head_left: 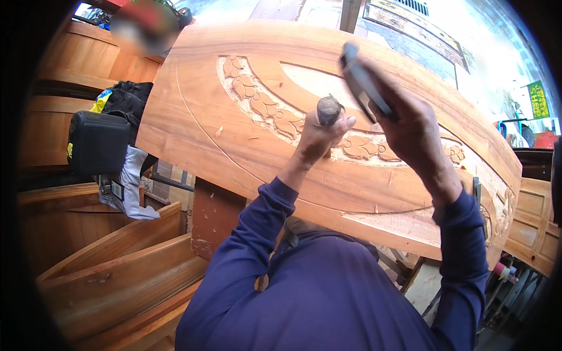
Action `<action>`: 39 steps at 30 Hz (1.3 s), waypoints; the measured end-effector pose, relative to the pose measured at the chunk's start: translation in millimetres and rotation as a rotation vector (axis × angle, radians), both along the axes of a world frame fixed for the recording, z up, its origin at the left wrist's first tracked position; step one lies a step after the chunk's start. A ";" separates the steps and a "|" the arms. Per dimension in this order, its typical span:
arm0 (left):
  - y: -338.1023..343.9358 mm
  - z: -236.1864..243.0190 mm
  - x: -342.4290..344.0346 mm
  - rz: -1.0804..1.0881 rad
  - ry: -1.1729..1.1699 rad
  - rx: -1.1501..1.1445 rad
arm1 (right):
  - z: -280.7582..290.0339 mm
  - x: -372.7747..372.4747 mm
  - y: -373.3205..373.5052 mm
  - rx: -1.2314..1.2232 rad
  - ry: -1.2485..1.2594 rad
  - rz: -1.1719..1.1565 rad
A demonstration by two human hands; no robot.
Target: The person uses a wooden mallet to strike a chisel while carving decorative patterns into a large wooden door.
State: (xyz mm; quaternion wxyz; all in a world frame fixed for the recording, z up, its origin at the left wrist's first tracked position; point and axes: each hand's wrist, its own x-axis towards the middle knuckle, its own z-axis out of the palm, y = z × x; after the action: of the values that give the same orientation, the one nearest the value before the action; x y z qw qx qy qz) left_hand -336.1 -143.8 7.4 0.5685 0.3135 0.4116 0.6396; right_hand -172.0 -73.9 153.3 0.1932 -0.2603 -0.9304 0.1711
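As left hand clenches, right hand, seemingly raised

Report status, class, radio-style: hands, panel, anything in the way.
Left hand gripping handled tool over carved panel. Right hand holding dark tool, blurred, raised. Possible clutter: loose wood chips on panel.

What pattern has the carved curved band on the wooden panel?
The carved band shows a row of raised leaf-like shapes, best seen in the head view.
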 end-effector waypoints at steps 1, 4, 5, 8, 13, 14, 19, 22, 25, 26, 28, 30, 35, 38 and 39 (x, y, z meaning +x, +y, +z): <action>0.8 -5.8 -1.3 -0.031 0.025 0.003 | -14.3 0.7 -3.8 0.021 0.141 -0.047; 2.0 -3.5 -1.6 -0.058 -0.004 0.068 | -42.9 7.1 -3.3 0.066 -0.111 -0.023; 2.2 -2.7 -2.4 -0.070 -0.025 0.047 | -56.6 7.3 -6.5 -0.048 0.099 -0.018; 7.7 -13.9 -10.6 -0.058 -0.063 0.050 | -61.9 27.4 -11.4 -0.124 0.264 -0.140; 14.5 -19.0 -39.4 0.061 -0.270 0.028 | -70.8 74.2 -19.7 -0.264 0.477 -0.328; 13.9 -16.5 -32.4 0.046 -0.194 0.010 | -71.5 80.9 -22.7 -0.320 0.529 -0.332; 14.6 -0.4 -4.7 0.002 -0.057 -0.044 | -68.2 92.2 -25.8 -0.330 0.560 -0.396; 17.0 2.6 3.3 0.006 -0.039 -0.055 | -62.3 95.8 -23.5 -0.276 0.563 -0.413; 14.8 4.1 4.9 0.014 -0.021 -0.056 | -48.1 97.2 -13.8 -0.144 0.548 -0.414; 13.4 3.4 4.4 0.017 -0.017 -0.052 | -38.4 97.1 -7.2 -0.070 0.564 -0.387; 11.2 2.5 4.1 0.023 -0.018 -0.055 | -7.7 99.2 17.5 0.138 0.584 -0.318; 7.5 1.4 2.8 0.032 -0.017 -0.058 | 29.4 105.5 41.2 0.160 0.651 -0.239; 3.5 -3.6 7.7 0.015 -0.004 0.004 | 5.7 52.6 28.6 0.794 0.155 -0.274; 2.6 -4.0 18.0 0.011 0.076 0.050 | -33.5 20.2 -5.5 0.158 -0.046 0.012; -2.0 -3.4 18.6 0.008 0.055 0.058 | -27.2 17.8 -5.0 0.119 0.080 -0.008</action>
State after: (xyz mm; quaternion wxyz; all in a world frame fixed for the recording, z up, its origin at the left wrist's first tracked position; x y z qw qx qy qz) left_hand -317.5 -145.7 4.0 0.5450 0.3456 0.4098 0.6447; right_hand -154.3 -79.0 126.1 0.2462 -0.2451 -0.9294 0.1249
